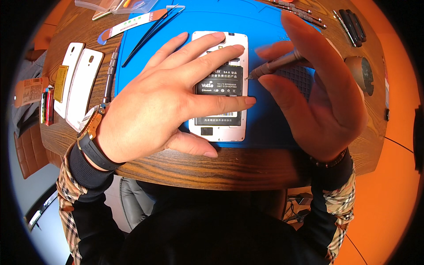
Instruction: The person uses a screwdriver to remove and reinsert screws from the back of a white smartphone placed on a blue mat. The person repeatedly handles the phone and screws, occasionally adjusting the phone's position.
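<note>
An opened white smartphone [239, 133] lies on a blue work mat [269, 128], its inside facing up. A black label [218, 86] with white print covers its middle. My left hand [168, 88] is spread flat across the phone, fingers apart, pressing on it and hiding part of it. Between the thumb and fingers of my right hand [322, 84] is a slim metal screwdriver [276, 64]. The screwdriver's tip meets the phone's right edge, near a small screw point. Whether a screw is turning cannot be seen.
Black tweezers [150, 37] and a flat pry tool [132, 25] lie on the mat's upper left. Two white phone covers [84, 84] and another screwdriver [110, 75] rest at left. Several screwdrivers [300, 11] lie at the far edge; a round dark container [360, 75] stands at right.
</note>
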`<state>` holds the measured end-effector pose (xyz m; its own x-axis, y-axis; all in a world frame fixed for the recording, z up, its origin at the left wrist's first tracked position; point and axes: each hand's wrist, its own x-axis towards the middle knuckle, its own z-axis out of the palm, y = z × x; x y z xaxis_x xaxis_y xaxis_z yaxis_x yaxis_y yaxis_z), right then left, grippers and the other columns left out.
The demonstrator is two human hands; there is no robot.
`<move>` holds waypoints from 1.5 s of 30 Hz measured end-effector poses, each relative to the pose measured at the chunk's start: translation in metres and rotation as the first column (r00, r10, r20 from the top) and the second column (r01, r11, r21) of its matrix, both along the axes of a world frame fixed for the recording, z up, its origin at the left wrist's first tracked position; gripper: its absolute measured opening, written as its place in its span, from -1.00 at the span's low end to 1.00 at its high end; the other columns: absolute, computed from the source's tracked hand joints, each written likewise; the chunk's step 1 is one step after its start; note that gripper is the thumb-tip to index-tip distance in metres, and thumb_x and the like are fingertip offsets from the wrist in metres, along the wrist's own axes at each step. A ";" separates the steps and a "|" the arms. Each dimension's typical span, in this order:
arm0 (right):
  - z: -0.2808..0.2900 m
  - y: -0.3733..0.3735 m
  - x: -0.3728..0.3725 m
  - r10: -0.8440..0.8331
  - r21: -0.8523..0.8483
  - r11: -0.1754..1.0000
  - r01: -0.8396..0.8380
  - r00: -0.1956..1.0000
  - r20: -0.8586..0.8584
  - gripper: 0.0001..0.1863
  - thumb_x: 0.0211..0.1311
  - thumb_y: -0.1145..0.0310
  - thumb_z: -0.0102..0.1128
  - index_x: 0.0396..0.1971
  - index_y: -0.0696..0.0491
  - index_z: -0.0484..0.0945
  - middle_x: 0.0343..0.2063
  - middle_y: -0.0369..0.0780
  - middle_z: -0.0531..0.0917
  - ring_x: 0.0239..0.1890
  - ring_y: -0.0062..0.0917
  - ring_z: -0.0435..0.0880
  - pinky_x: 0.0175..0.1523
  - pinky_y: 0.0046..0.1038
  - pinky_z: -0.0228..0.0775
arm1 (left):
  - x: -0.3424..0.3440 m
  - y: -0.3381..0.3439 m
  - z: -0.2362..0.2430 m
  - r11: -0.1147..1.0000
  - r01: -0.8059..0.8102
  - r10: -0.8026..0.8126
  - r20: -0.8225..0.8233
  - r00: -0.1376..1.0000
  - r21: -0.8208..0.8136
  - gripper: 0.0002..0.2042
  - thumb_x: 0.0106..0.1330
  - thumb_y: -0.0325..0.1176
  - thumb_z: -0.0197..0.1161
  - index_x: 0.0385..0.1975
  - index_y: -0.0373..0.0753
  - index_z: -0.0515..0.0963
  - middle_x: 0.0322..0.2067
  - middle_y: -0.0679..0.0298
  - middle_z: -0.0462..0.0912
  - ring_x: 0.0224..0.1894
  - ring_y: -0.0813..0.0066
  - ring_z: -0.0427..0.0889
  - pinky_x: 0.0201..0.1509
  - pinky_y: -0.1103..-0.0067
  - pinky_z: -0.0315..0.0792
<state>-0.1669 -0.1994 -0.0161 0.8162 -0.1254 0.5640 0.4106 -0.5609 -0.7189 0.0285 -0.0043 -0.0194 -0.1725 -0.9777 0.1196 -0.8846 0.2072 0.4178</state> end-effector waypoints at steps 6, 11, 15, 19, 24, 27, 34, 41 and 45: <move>0.001 0.003 0.002 -0.012 -0.033 0.999 0.012 1.000 -0.012 -0.33 0.47 0.72 0.36 0.53 0.40 0.38 0.42 0.20 0.59 0.19 -0.18 0.82 0.20 -0.24 0.76 | 0.000 0.000 0.001 1.000 0.001 -0.001 0.006 1.000 -0.001 -0.16 -0.09 0.45 0.41 0.22 0.12 0.85 0.58 -0.06 0.41 0.65 -0.32 0.25 0.70 -0.09 0.13; 0.006 0.006 0.002 -0.004 0.017 1.000 0.004 1.000 0.001 -0.34 0.48 0.72 0.35 0.53 0.41 0.38 0.42 0.20 0.58 0.19 -0.18 0.82 0.21 -0.22 0.76 | 0.000 0.000 0.001 1.000 -0.001 0.001 0.002 1.000 0.004 -0.16 -0.11 0.43 0.43 0.22 0.12 0.85 0.58 -0.05 0.41 0.65 -0.32 0.25 0.71 -0.09 0.13; 0.005 0.007 0.004 -0.010 0.054 0.998 0.009 1.000 0.023 -0.34 0.47 0.72 0.36 0.53 0.41 0.38 0.43 0.20 0.58 0.18 -0.18 0.82 0.21 -0.22 0.76 | 0.000 0.000 0.000 1.000 -0.003 0.003 0.000 1.000 0.003 -0.17 -0.12 0.41 0.45 0.21 0.13 0.85 0.58 -0.05 0.42 0.65 -0.32 0.26 0.70 -0.10 0.13; 0.006 0.007 0.003 -0.005 0.040 0.999 0.005 1.000 0.009 -0.33 0.46 0.72 0.37 0.53 0.40 0.39 0.43 0.20 0.58 0.18 -0.18 0.82 0.20 -0.23 0.77 | 0.000 0.000 0.000 1.000 -0.002 0.002 0.002 1.000 0.002 -0.16 -0.11 0.42 0.44 0.22 0.12 0.85 0.58 -0.05 0.42 0.66 -0.32 0.25 0.70 -0.10 0.13; 0.008 0.005 0.004 0.003 -0.005 1.000 -0.003 1.000 -0.005 -0.32 0.46 0.72 0.38 0.53 0.38 0.40 0.43 0.20 0.58 0.17 -0.18 0.82 0.19 -0.23 0.77 | 0.000 0.000 0.001 1.000 0.000 0.000 0.007 1.000 0.006 -0.15 -0.11 0.43 0.42 0.23 0.12 0.85 0.58 -0.06 0.42 0.66 -0.32 0.24 0.71 -0.10 0.12; 0.009 0.005 0.004 -0.008 -0.023 1.000 0.008 1.000 -0.007 -0.32 0.46 0.72 0.39 0.52 0.38 0.40 0.39 0.19 0.61 0.15 -0.20 0.83 0.18 -0.23 0.77 | 0.000 0.000 0.000 1.000 -0.001 0.001 0.020 1.000 0.011 -0.14 -0.12 0.43 0.43 0.23 0.12 0.84 0.59 -0.05 0.41 0.66 -0.31 0.24 0.70 -0.11 0.13; 0.012 -0.005 -0.011 -0.245 0.084 0.968 0.236 0.964 0.108 -0.20 0.52 0.69 0.33 0.66 0.26 0.18 0.14 0.16 0.77 0.05 -0.28 0.86 0.13 -0.30 0.78 | -0.001 0.000 0.004 0.999 -0.007 0.005 0.051 0.999 0.035 -0.14 -0.18 0.41 0.49 0.27 0.27 0.81 0.63 -0.01 0.37 0.68 -0.32 0.23 0.71 -0.18 0.07; 0.022 -0.070 -0.045 -0.612 0.331 0.779 0.532 0.758 0.224 -0.29 0.57 0.63 0.34 0.61 0.25 0.27 -0.01 -0.04 0.81 -0.08 -0.52 0.81 0.03 -0.52 0.70 | 0.001 -0.003 0.014 1.000 -0.003 0.003 -0.014 1.000 -0.001 -0.09 -0.07 0.48 0.51 0.30 0.08 0.79 0.54 -0.02 0.51 0.65 -0.27 0.33 0.69 -0.17 0.10; 0.019 -0.073 -0.047 -0.668 0.362 0.729 0.582 0.721 0.187 -0.31 0.54 0.64 0.38 0.58 0.25 0.33 -0.08 -0.11 0.81 -0.16 -0.61 0.76 -0.03 -0.57 0.68 | 0.008 -0.003 0.019 0.982 -0.026 -0.009 -0.184 0.983 -0.185 -0.40 0.11 -0.06 0.73 0.16 -0.15 0.80 0.34 0.13 0.72 0.39 -0.04 0.65 0.52 0.02 0.44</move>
